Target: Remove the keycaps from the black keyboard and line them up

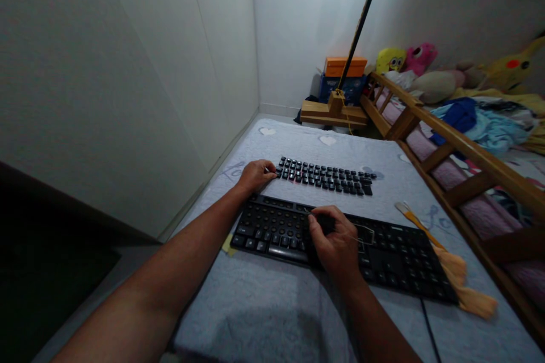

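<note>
A black keyboard [272,227] lies across the cloth-covered table, many of its left-side keys off and round sockets showing. Beyond it, loose black keycaps [323,176] sit in rows. My left hand [258,174] is at the left end of those rows, thumb and fingers pinched together at a keycap; whether it grips one is hard to see. Over the middle of the keyboard, my right hand [336,236] is curled around a thin wire tool [367,232], whose loops stick out to the right of the hand.
A brush with a yellow handle [419,224] and an orange cloth [472,295] lie right of the keyboard. A cable [430,329] runs toward the near edge. A wooden bed rail [460,136] borders the right; a white wardrobe [170,57] stands left. A wooden stand [334,110] is behind.
</note>
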Demonstrator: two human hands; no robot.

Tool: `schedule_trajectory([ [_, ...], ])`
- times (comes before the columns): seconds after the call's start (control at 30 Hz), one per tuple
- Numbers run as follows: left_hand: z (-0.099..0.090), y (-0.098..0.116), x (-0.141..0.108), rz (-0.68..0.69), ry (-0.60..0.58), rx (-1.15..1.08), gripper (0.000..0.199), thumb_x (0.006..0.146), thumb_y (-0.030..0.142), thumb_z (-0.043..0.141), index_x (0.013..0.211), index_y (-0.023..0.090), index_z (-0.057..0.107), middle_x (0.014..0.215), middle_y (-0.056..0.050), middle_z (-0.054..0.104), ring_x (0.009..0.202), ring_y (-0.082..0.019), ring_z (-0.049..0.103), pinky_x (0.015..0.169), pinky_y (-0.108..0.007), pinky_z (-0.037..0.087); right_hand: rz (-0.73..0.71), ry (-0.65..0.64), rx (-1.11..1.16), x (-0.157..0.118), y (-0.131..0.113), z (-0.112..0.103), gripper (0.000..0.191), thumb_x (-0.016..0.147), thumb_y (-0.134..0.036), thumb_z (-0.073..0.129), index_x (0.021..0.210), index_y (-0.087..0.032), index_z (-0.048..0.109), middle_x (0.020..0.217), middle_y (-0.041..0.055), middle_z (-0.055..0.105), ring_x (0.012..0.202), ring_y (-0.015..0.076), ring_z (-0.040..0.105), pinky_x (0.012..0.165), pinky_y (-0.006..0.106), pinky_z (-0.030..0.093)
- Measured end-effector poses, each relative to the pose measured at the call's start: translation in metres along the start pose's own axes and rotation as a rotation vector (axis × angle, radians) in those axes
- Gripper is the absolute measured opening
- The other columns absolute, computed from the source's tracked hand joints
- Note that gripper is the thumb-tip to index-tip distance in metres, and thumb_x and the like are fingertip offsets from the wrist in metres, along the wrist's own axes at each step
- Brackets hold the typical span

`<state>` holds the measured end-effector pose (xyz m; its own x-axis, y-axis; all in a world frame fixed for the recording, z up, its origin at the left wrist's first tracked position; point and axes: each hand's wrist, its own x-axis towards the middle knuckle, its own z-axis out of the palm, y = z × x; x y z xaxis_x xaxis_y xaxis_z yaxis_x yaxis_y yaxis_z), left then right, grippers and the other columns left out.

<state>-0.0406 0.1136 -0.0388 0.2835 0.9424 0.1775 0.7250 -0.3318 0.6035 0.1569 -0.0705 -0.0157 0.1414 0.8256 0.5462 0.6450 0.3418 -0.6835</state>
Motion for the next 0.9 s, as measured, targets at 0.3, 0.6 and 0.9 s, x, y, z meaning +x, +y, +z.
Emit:
schedule_trajectory([
  [0.3,-0.005,0.001,-0.003,0.015,0.021,-0.001,0.012,0.072,0.023,0.069,0.082,0.019,0.072,0.083,-0.002,0.066,0.073,-0.015,0.061,0.072,-0.026,0.047,0.160,0.017,0.080,-0.001,0.001,-0.001,0.009,0.083,-0.028,0.061,0.081,-0.020,0.065,0.076,0.0005,0.066,0.072,0.0171,0.062,0.070,0.029,0.047],
  [0.6,-0.047,0.005,-0.051,-0.027,0.030,-0.104,0.020,0.079,0.029,0.058,0.088,0.017,0.071,0.086,-0.004,0.069,0.075,-0.016,0.061,0.073,-0.028,0.047,0.147,-0.048,0.107,-0.001,-0.006,-0.002,0.009,0.082,-0.028,0.061,0.081,-0.020,0.065,0.077,0.0015,0.067,0.073,0.0176,0.063,0.073,0.029,0.048],
  [0.9,-0.062,-0.004,-0.137,-0.049,-0.184,-0.348,0.022,0.075,0.031,0.065,0.093,0.018,0.070,0.098,-0.005,0.063,0.084,-0.016,0.057,0.071,-0.025,0.045,0.174,-0.335,0.227,-0.002,-0.031,0.017,0.009,0.079,-0.025,0.061,0.082,-0.018,0.066,0.070,0.0010,0.065,0.059,0.0139,0.059,0.056,0.024,0.044],
])
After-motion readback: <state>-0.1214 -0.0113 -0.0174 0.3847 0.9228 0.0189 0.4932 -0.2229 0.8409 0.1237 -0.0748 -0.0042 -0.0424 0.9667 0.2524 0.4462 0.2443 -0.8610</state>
